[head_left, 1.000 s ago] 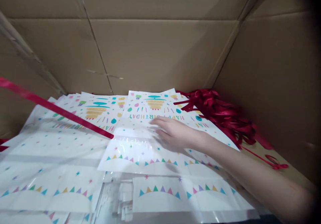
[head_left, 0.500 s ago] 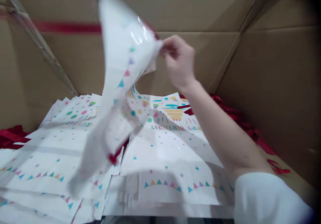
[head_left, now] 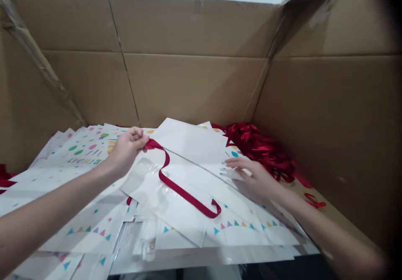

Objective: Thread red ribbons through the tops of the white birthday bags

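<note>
Near the middle of the stack, my left hand (head_left: 130, 148) is closed, its fingertips pinching a dark red ribbon (head_left: 180, 190). The ribbon runs from those fingertips in a bend down to the right and ends in a small loop. Under it lies a flat white piece (head_left: 191, 146), plain side up, with a thin dark line crossing it at a slant. My right hand (head_left: 251, 175) is at its right side, fingers stretched and apart, with nothing seen in them. Beneath are overlapping white sheets (head_left: 84, 175) printed with coloured flags, stars and birthday lettering.
Tall cardboard walls (head_left: 194, 79) close in the back and both sides. A heap of red ribbons (head_left: 254, 148) lies against the right wall, with a loose red loop (head_left: 314, 200) nearer me. More red ribbon (head_left: 6, 177) shows at the left edge.
The white piece, held up in my right hand before, now lies on the stack. My right hand has let it go and lowered. My left hand has come into view, pinching the ribbon.
</note>
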A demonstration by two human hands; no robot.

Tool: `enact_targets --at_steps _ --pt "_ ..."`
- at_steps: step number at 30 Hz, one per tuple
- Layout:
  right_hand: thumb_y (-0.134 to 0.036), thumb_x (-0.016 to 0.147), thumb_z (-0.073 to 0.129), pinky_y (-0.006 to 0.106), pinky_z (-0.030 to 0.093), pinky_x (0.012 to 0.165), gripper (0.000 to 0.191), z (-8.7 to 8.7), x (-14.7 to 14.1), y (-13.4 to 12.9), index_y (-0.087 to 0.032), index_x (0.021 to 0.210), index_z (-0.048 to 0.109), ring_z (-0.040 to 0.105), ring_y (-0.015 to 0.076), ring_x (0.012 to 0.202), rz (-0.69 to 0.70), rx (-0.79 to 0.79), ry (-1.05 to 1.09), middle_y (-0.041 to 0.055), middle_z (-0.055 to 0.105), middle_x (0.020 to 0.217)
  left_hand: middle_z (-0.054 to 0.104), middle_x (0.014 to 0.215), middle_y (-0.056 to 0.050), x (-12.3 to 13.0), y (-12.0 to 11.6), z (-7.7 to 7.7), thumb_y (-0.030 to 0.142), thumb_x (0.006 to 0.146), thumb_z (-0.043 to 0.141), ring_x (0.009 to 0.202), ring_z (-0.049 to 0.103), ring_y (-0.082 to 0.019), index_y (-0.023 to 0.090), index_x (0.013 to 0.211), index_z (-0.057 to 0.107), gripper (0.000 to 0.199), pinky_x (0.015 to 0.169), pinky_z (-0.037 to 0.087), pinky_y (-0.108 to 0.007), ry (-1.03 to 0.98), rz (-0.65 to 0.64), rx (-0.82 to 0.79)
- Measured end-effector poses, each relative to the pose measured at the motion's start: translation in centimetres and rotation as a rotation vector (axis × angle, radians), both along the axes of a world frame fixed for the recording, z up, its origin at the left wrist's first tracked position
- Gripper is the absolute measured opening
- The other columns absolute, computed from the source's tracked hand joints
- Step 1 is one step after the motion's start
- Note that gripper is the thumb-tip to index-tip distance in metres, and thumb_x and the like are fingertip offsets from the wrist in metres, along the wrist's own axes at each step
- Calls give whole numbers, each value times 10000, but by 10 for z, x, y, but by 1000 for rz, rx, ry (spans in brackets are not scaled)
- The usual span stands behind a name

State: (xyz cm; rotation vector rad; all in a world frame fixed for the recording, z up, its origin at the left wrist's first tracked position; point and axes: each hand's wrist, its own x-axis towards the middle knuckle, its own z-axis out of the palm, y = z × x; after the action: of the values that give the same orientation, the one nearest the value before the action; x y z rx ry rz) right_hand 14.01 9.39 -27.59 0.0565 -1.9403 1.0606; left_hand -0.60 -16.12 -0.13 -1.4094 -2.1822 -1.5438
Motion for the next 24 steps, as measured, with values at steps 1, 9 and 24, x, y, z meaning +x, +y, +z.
enact_targets --at_steps 1,9,24 --pt "-457 1023 484 476 547 948 370 0 11 7 -213 1132 740 682 283 1067 40 -141 -3 148 710 1241 530 619 57 -1 2 -15 130 828 704 533 524 -69 185 781 456 258 538 427 -180 -17 -43 -27" --pt "-471 972 636 255 477 557 403 49 50 -65 -192 1261 607 624 110 572 777 -542 -295 61 748 952 554 777 28 38 31 -68 249 934 646 704 543 -110 211 862 467 197 655 453 -251 123 -325 -198" --pt "-510 849 755 235 250 425 315 62 45 -78 -201 873 697 388 68 454 324 -672 -20 -30 558 652 665 898 -21 59 55 -92 350 1003 556 828 647 -162 211 959 549 147 768 498 -306 323 -499 -393"
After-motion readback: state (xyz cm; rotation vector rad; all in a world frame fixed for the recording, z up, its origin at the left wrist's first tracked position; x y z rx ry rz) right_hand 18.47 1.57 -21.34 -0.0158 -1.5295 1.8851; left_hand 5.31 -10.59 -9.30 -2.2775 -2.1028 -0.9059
